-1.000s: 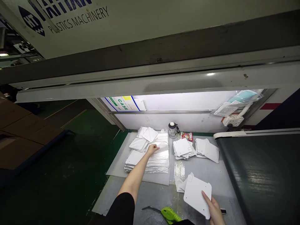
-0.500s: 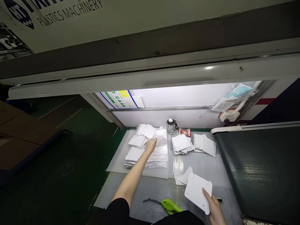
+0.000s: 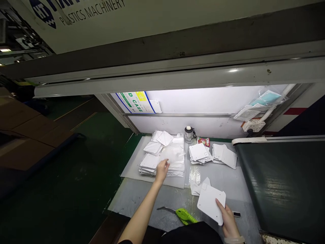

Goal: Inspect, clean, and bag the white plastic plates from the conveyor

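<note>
While the right hand point(image 3: 227, 218) closes on the lower edge of a stiff white plastic sheet point(image 3: 209, 203) with rounded, notched corners, out in front of the pile of glossy clear film bags point(image 3: 175, 166), the left hand point(image 3: 161, 170) sits half-curled at that pile's front edge, and I can't tell whether it's pinching the film. Matt white stacks of matching sheets point(image 3: 198, 152) lie just right of the pile, on a translucent mat point(image 3: 132, 163).
</note>
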The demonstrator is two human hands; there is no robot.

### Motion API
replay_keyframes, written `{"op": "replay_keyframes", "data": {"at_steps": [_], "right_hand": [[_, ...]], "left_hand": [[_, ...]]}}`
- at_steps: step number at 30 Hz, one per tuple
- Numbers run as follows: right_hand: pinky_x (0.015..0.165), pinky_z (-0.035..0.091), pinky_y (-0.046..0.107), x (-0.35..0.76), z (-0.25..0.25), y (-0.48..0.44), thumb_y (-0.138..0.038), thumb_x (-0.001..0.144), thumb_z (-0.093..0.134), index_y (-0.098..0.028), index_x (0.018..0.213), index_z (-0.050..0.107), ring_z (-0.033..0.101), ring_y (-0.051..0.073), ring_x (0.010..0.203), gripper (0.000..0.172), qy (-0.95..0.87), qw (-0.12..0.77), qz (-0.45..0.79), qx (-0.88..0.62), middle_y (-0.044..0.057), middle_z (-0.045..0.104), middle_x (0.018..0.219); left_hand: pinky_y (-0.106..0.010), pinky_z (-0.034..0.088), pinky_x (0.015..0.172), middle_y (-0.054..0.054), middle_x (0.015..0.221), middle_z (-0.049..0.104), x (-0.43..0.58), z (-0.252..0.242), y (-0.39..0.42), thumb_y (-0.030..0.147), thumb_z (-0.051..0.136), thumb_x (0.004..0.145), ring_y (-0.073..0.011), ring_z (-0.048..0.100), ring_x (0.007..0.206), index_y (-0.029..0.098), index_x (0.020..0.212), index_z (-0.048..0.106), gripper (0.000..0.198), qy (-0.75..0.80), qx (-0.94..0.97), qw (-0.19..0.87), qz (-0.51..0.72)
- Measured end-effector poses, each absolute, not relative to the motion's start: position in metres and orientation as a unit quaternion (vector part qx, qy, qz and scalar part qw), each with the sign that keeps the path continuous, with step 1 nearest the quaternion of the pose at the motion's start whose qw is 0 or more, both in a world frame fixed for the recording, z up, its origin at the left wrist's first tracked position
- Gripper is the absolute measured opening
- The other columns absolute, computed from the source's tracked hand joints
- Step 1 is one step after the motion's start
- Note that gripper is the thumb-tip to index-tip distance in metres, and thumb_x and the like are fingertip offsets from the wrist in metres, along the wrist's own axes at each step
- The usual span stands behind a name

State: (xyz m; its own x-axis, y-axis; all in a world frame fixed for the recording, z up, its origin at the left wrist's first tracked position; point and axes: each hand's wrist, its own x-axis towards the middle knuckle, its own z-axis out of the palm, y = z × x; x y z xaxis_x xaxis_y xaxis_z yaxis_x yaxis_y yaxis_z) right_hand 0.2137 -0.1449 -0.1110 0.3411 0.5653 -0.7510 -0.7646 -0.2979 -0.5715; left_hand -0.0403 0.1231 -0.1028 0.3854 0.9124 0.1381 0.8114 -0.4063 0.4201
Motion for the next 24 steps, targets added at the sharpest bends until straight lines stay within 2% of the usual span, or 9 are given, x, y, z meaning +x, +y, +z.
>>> {"op": "replay_keyframes", "data": {"at_steps": [2, 4, 7, 11, 14, 20, 24], "right_hand": [[0.082, 0.057, 0.038, 0.21, -0.114, -0.142, -0.044, 0.055, 0.084, -0.013, 0.113, 0.06, 0.067, 0.031, 0.098, 0.07, 0.076, 0.593, 0.569, -0.565, 0.009, 0.075, 0.093], [0.082, 0.057, 0.039, 0.206, -0.116, -0.138, -0.042, 0.054, 0.084, -0.013, 0.111, 0.062, 0.068, 0.031, 0.096, 0.068, 0.062, 0.597, 0.573, -0.557, 0.008, 0.075, 0.095], [0.08, 0.057, 0.039, 0.199, -0.119, -0.131, -0.038, 0.052, 0.086, -0.014, 0.109, 0.063, 0.068, 0.031, 0.094, 0.066, 0.045, 0.605, 0.568, -0.557, 0.009, 0.074, 0.098], [0.081, 0.056, 0.035, 0.19, -0.121, -0.126, -0.038, 0.052, 0.085, -0.017, 0.115, 0.062, 0.067, 0.028, 0.097, 0.07, 0.034, 0.618, 0.543, -0.567, 0.006, 0.074, 0.1], [0.081, 0.056, 0.033, 0.186, -0.123, -0.127, -0.04, 0.054, 0.084, -0.018, 0.119, 0.059, 0.067, 0.025, 0.097, 0.073, 0.026, 0.619, 0.534, -0.576, 0.005, 0.073, 0.102], [0.082, 0.056, 0.033, 0.187, -0.128, -0.137, -0.039, 0.056, 0.083, -0.018, 0.121, 0.057, 0.067, 0.024, 0.096, 0.073, 0.016, 0.605, 0.553, -0.573, 0.007, 0.072, 0.107], [0.084, 0.055, 0.033, 0.187, -0.126, -0.137, -0.04, 0.056, 0.084, -0.017, 0.123, 0.056, 0.067, 0.024, 0.097, 0.076, 0.014, 0.598, 0.561, -0.572, 0.006, 0.071, 0.108]], "left_hand": [[-0.032, 0.05, 0.077, -0.005, 0.084, 0.065, -0.035, -0.117, 0.095, 0.025, 0.05, 0.091, -0.0154, 0.061, 0.081, 0.014, 0.093, 0.061, 0.016, 0.508, 0.835, 0.18, 0.111], [-0.032, 0.051, 0.075, -0.002, 0.083, 0.063, -0.025, -0.131, 0.071, 0.031, 0.055, 0.089, -0.0141, 0.061, 0.078, 0.013, 0.088, 0.061, 0.019, 0.492, 0.844, 0.208, 0.049], [-0.037, 0.052, 0.079, -0.004, 0.095, 0.063, -0.006, -0.15, 0.042, 0.035, 0.055, 0.089, -0.016, 0.061, 0.086, 0.013, 0.097, 0.061, 0.024, 0.49, 0.84, 0.231, -0.005], [-0.036, 0.052, 0.081, -0.006, 0.102, 0.063, 0.017, -0.164, 0.014, 0.036, 0.053, 0.09, -0.0161, 0.061, 0.089, 0.015, 0.102, 0.061, 0.024, 0.482, 0.83, 0.279, -0.009], [-0.038, 0.051, 0.084, -0.006, 0.103, 0.063, 0.023, -0.166, 0.008, 0.035, 0.053, 0.091, -0.0167, 0.06, 0.092, 0.015, 0.1, 0.061, 0.024, 0.487, 0.814, 0.313, 0.043], [-0.049, 0.041, 0.099, -0.008, 0.118, 0.059, 0.011, -0.158, 0.052, 0.032, 0.059, 0.087, -0.0234, 0.052, 0.115, 0.015, 0.1, 0.062, 0.022, 0.523, 0.728, 0.373, 0.241], [-0.044, 0.05, 0.088, -0.009, 0.117, 0.059, 0.004, -0.15, 0.107, 0.034, 0.055, 0.09, -0.0211, 0.058, 0.103, 0.015, 0.113, 0.057, 0.031, 0.565, 0.581, 0.433, 0.394]]}}
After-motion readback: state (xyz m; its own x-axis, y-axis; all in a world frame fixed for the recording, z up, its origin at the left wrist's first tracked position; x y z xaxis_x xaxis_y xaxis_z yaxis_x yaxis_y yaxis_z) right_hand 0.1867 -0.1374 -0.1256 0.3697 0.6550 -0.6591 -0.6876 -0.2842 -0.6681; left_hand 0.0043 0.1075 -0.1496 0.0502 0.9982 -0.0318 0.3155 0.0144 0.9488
